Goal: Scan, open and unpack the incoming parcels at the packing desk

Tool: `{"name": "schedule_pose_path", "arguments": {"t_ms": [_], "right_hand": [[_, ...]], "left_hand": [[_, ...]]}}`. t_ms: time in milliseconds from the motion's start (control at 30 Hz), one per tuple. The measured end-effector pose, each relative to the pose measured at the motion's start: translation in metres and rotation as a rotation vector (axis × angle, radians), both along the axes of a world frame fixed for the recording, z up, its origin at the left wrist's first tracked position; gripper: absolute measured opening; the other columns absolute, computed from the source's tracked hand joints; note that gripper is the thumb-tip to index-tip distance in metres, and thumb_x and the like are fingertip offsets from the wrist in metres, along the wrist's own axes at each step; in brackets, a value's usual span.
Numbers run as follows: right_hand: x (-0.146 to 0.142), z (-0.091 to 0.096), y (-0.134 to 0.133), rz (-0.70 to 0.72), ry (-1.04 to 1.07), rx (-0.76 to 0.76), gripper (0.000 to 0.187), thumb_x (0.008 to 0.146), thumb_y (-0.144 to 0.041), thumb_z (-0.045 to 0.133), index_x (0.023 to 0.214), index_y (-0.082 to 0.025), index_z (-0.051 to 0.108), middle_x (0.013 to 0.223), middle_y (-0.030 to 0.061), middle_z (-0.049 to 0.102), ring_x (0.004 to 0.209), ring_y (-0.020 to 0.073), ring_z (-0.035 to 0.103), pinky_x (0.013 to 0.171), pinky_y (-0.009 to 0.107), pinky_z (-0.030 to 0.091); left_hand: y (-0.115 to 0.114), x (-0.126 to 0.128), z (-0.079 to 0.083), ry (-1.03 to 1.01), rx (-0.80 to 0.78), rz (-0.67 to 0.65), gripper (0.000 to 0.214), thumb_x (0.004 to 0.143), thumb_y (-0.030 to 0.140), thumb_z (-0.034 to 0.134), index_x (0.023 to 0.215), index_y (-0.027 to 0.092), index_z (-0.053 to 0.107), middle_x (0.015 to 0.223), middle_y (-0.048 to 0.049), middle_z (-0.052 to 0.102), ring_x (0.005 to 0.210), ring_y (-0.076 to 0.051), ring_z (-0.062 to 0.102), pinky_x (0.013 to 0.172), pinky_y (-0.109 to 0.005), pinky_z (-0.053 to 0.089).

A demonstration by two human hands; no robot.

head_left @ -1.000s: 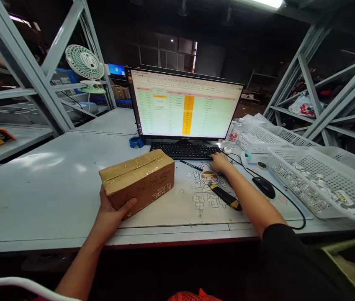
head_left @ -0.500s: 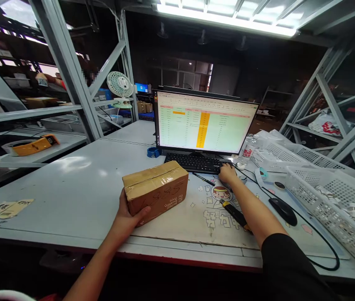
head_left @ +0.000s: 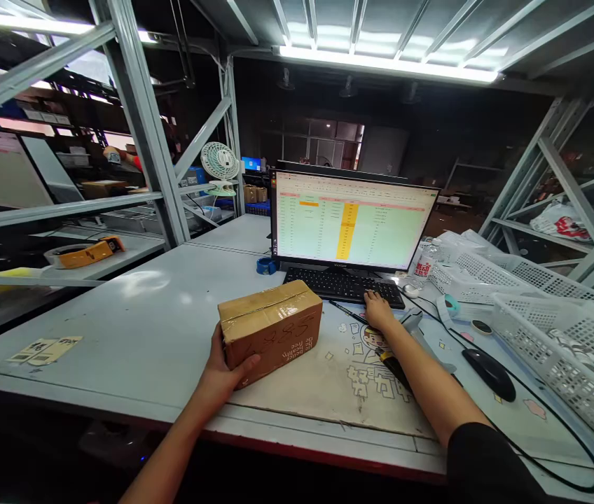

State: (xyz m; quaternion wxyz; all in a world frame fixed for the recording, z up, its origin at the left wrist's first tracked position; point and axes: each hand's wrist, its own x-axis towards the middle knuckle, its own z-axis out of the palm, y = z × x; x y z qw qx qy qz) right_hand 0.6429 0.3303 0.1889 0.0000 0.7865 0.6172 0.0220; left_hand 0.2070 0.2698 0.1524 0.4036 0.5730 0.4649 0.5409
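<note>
A taped brown cardboard box with handwritten digits and white print on its side rests on the desk mat. My left hand grips its left end, thumb across the front face and fingers round the side. My right hand lies on the right part of the black keyboard, fingers stretched over the keys and holding nothing. Behind the keyboard stands a monitor showing a spreadsheet with an orange column. Below my right forearm lies a yellow-and-black utility knife, partly covered by the arm.
A black mouse and its cable lie to the right, near white perforated baskets. A blue tape roll sits left of the keyboard, and a pen lies in front. Labels rest at left. A metal post rises beyond.
The camera view has shifted, so the scene sits lower and further right. My right hand has moved a little left along the keyboard. My left hand keeps its grip on the cardboard box.
</note>
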Motion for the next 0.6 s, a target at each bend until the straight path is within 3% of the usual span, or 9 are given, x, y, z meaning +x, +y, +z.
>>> {"name": "schedule_pose_path", "arguments": {"t_ms": [167,367,500,600], "right_hand": [[0.006,0.015,0.008,-0.055,0.051,0.005,0.044,0.106,-0.042,0.070,0.144,-0.019,0.066,0.152,0.0140,0.062,0.138,0.0316,0.061,0.119,0.058,0.050],[-0.001,0.036,0.003,-0.067,0.137,0.041,0.048,0.107,-0.042,0.069,0.149,-0.019,0.062,0.145,0.0132,0.066,0.129,0.0297,0.067,0.113,0.056,0.054],[-0.016,0.041,-0.038,0.000,0.186,0.103,0.047,0.107,-0.029,0.061,0.153,-0.019,0.062,0.144,0.0130,0.070,0.130,0.0282,0.067,0.110,0.041,0.053],[-0.003,0.040,-0.090,-0.005,0.186,0.198,0.050,0.107,-0.033,0.053,0.155,-0.020,0.061,0.152,0.0130,0.067,0.135,0.0307,0.065,0.111,0.040,0.052]], "left_hand": [[0.003,-0.001,-0.002,-0.015,-0.005,0.007,0.118,0.076,0.052,0.092,0.169,0.023,0.027,0.162,-0.0204,0.053,0.148,-0.038,0.058,0.126,-0.054,0.048],[0.007,-0.003,-0.006,-0.011,-0.008,-0.005,0.112,0.075,0.050,0.093,0.165,0.021,0.033,0.159,-0.0204,0.055,0.149,-0.036,0.057,0.126,-0.052,0.049],[0.008,-0.006,-0.006,-0.002,-0.043,0.006,0.115,0.071,0.050,0.096,0.164,0.022,0.035,0.159,-0.0199,0.056,0.147,-0.038,0.058,0.121,-0.052,0.053],[0.007,-0.007,-0.004,-0.005,-0.072,-0.005,0.119,0.069,0.050,0.098,0.166,0.024,0.034,0.161,-0.0195,0.054,0.147,-0.038,0.058,0.119,-0.051,0.056]]}}
